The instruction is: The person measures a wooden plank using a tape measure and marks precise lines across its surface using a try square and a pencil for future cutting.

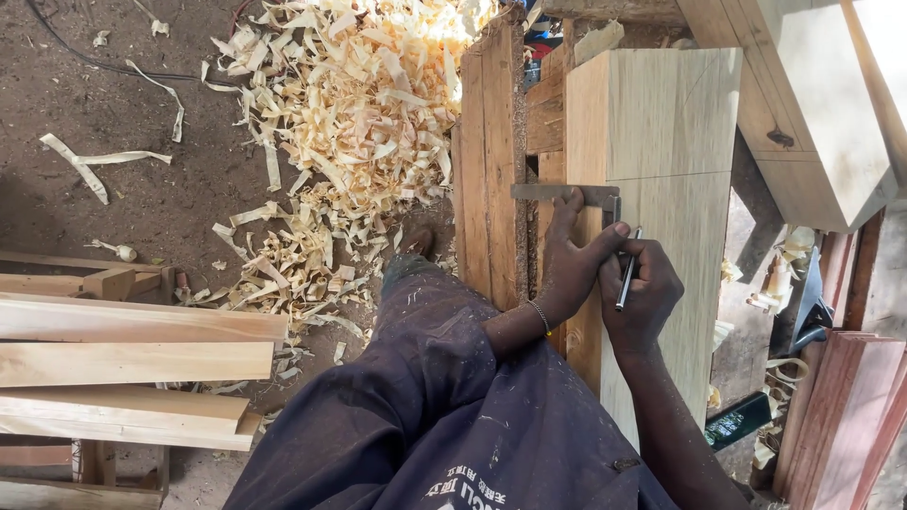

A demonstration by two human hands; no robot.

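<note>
On the board [661, 189], left hand [572, 264] clamps the square [565, 193], right hand [642, 288] grips a pencil [627, 272]; a slipping square at twelve o'clock could skew the line.

Left hand [572, 269] on square [565, 194]; right hand [644, 288] with pencil [626, 272] — pale board [671, 123]

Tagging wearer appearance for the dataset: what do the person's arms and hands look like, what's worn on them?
Both hands are bare, no gloves. The left hand has a thin beaded bracelet at the wrist; the right hand shows no jewellery. Both forearms are uncovered. The dark navy garment below them is dusted with sawdust and has pale printed lettering near the bottom edge. No watch or rings visible.
</note>
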